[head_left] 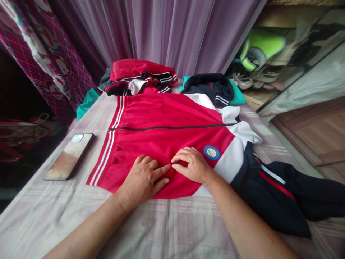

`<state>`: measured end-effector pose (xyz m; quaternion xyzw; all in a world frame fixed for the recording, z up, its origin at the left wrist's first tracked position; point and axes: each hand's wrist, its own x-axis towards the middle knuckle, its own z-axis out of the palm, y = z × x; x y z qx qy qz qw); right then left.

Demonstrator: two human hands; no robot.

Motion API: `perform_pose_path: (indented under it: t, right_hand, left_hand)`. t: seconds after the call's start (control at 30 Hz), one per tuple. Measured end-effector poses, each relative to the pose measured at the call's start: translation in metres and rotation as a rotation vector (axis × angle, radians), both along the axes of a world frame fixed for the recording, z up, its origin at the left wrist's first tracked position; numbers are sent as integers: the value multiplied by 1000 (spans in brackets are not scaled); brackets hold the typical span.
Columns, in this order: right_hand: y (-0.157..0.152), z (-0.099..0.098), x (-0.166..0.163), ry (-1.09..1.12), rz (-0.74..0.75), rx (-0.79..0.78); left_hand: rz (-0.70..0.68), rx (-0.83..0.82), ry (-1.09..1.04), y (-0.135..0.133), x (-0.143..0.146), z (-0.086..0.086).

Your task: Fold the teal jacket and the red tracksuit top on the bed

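Note:
A red, white and black zip-up track jacket [151,111] lies spread flat, its zip closed and running left to right. White stripes line its hem on the left, and a round blue badge [211,153] sits near the right side. My left hand [142,176] rests on the lower part of the red front, index finger stretched out and thumb apart. Almost touching that fingertip, my right hand [191,165] lies on the same cloth with thumb and index finger apart and the other fingers curved. Neither hand grips any fabric that I can see.
A phone [69,156] lies face down on the checked bedsheet [167,226] at left. Behind the jacket are a pile of red and black clothes [142,73] and a dark folded garment [208,88] on green cloth. Purple curtains [172,32] hang behind; a shoe rack [258,73] stands right.

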<state>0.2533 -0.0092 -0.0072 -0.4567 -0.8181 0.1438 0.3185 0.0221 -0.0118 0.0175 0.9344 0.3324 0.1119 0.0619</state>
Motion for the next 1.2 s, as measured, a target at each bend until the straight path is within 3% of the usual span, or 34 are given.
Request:
perform_pose_path:
  t: [0.33, 0.53, 0.8, 1.07, 1.2]
  right_hand:
    - [1, -4, -1, -32, -1, 23]
    - [-3, -1, -10, -114, -128, -6]
    - [-6, 5, -16, -175, -205, -33]
    - [-1, 1, -5, 92, -41, -28]
    - [-2, 0, -6, 71, 31, 2]
  left_hand:
    - [-10, 13, -44, 1, 0, -2]
    - [62, -23, -170, 3, -8, -7]
    - [144, -86, -176, 4, -16, -3]
    - [223, -122, -155, 5, -16, -5]
    - [259, -148, -185, 6, -13, -5]
